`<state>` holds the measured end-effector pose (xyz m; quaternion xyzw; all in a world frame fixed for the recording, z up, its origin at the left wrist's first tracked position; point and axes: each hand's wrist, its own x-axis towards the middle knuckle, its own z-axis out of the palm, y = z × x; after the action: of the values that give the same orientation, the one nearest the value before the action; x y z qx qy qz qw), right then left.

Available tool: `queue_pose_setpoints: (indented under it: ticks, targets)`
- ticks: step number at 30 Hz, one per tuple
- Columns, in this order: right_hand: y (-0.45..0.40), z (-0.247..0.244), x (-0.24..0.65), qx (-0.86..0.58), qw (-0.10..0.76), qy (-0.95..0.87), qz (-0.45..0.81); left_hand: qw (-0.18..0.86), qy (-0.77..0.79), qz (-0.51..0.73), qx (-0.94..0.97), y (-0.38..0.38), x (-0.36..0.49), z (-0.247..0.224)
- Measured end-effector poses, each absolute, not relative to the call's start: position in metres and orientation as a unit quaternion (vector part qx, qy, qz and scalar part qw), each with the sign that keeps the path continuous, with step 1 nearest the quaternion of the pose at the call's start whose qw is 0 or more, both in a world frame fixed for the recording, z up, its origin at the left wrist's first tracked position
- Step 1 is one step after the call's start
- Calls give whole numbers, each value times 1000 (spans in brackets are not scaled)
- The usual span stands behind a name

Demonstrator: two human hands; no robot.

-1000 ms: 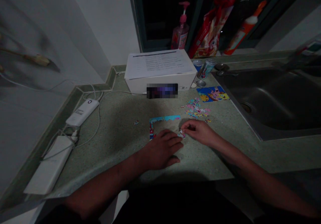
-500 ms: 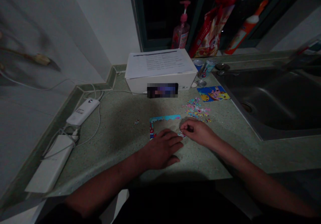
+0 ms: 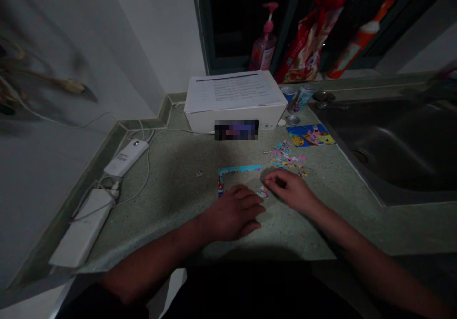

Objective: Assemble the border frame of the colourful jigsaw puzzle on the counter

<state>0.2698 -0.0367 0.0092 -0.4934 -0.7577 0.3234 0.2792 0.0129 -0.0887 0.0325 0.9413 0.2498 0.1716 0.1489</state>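
Observation:
A partly built jigsaw border [image 3: 239,169] of blue and red pieces lies on the speckled green counter [image 3: 171,185]. My left hand [image 3: 233,213] rests flat on the counter, its fingertips at the border's lower left side. My right hand [image 3: 291,191] sits to its right, fingers curled together, with no piece clearly visible in them. A few small jigsaw pieces [image 3: 263,193] lie between the hands. Beyond them is a heap of loose jigsaw pieces [image 3: 283,156], next to a colourful cartoon picture card [image 3: 310,134]. A lone piece [image 3: 199,173] lies left of the border.
A white box [image 3: 233,119] topped with printed paper stands behind the puzzle. A steel sink [image 3: 385,147] lies to the right. White power banks [image 3: 125,158] [image 3: 82,228] and cables lie at left. Drink cans [image 3: 300,98] and bottles stand at the back.
My right hand has shifted slightly right, away from the small pieces between my hands. My left hand stays in place, and the whole view has drifted slightly.

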Motion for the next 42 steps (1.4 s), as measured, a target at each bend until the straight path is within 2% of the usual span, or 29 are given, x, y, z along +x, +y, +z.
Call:
queue_pose_setpoints:
  ticks: [3, 7, 11, 18, 26, 28, 31, 34, 37, 42]
  targets:
    - [-37, 9, 274, -502, 293, -748, 320, 132, 371, 180, 901, -77, -2, 41]
    - [-37, 9, 278, -509, 306, -742, 310, 107, 615, 96, 775, -50, -44, 55]
    - [-37, 9, 280, -512, 310, -741, 305, 110, 694, 11, 712, -34, -81, 61]
    - [-37, 13, 281, -515, 302, -742, 304, 148, 679, -16, 719, -30, -88, 56]
    - [-37, 13, 278, -505, 314, -744, 305, 196, 689, 42, 697, -29, -86, 57]
    - [-39, 13, 275, -494, 318, -748, 308, 249, 674, 106, 687, -31, -77, 59]
    - [-43, 16, 267, -472, 318, -759, 317, 401, 609, 227, 646, -37, -56, 57]
    - [-48, 21, 255, -445, 318, -767, 337, 506, 565, 274, 591, -46, -34, 51]
    - [-55, 26, 243, -433, 322, -759, 365, 548, 533, 288, 577, -54, -17, 43]
    - [-65, 29, 227, -421, 326, -728, 431, 553, 506, 297, 592, -64, -1, 35]
